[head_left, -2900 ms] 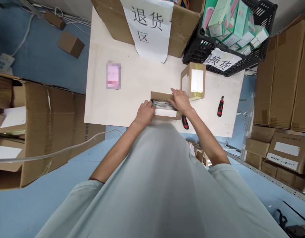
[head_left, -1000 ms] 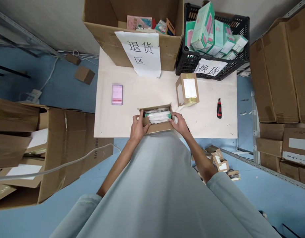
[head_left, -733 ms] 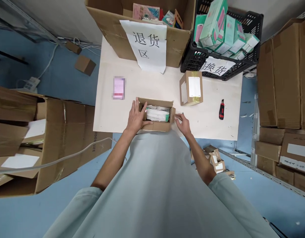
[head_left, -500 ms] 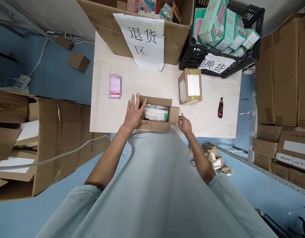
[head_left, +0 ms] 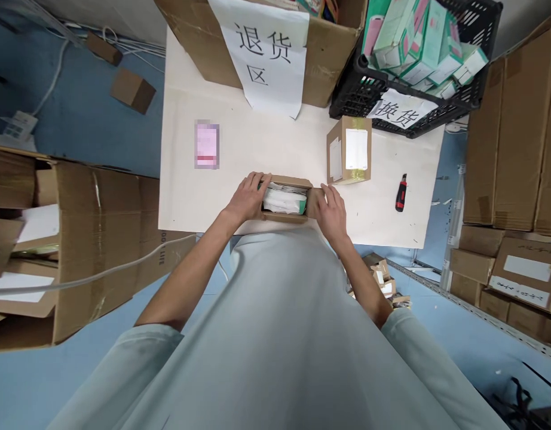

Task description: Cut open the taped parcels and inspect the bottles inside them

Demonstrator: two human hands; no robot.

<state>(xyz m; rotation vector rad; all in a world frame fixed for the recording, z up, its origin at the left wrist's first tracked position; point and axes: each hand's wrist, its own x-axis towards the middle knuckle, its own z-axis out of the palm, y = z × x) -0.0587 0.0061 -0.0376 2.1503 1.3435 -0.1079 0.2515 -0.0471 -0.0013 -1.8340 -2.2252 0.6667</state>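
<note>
A small cardboard box (head_left: pixel 285 218) lies open on the white table close to my body. Inside it sits a white packet (head_left: pixel 282 200) with a green patch at its right end. My left hand (head_left: pixel 250 196) is closed round the box's left end, fingers over the edge. At the other end, my right hand (head_left: pixel 331 210) has its fingers bent over the right flap (head_left: pixel 313 203), partly hiding it. Behind my right hand stands a taped carton (head_left: pixel 349 150) with white labels. Farther right lies a red and black box cutter (head_left: pixel 401 193).
A blurred pink item (head_left: pixel 207 145) lies on the table's left. At the back stand a large carton (head_left: pixel 320 74) with a paper sign and a black crate (head_left: pixel 354 86) of green-and-white boxes. Big cartons (head_left: pixel 114 209) flank the left; stacked cartons (head_left: pixel 526 137) fill the right.
My left hand's spread fingers have drawn together round the box's left end. My right hand has turned upward and moved onto the right flap. The view has shifted slightly.
</note>
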